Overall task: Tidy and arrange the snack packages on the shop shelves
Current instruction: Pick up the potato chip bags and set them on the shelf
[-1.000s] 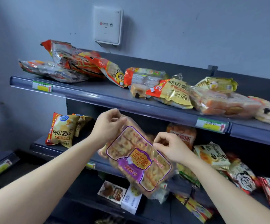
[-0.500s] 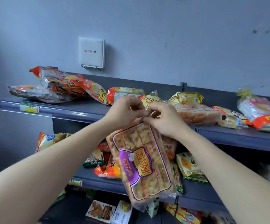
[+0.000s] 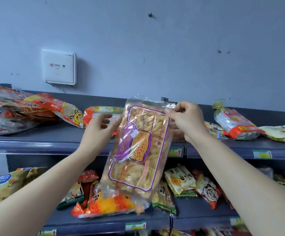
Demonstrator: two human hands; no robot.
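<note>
My right hand point(image 3: 186, 120) pinches the top right corner of the clear purple-labelled snack pack point(image 3: 138, 150) between thumb and curled fingers. My left hand point(image 3: 99, 128) sits at the pack's left edge, thumb against the wrapper and fingers loosely curled; I cannot tell if it grips. The pack hangs upright in the air, across the front edge of the upper shelf point(image 3: 36, 142), its bottom before the lower shelf point(image 3: 198, 212).

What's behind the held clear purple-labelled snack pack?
Behind the clear purple-labelled snack pack: grey top shelf edge, a price tag peeking out, orange packet below. Anything directly behind is covered.
</note>
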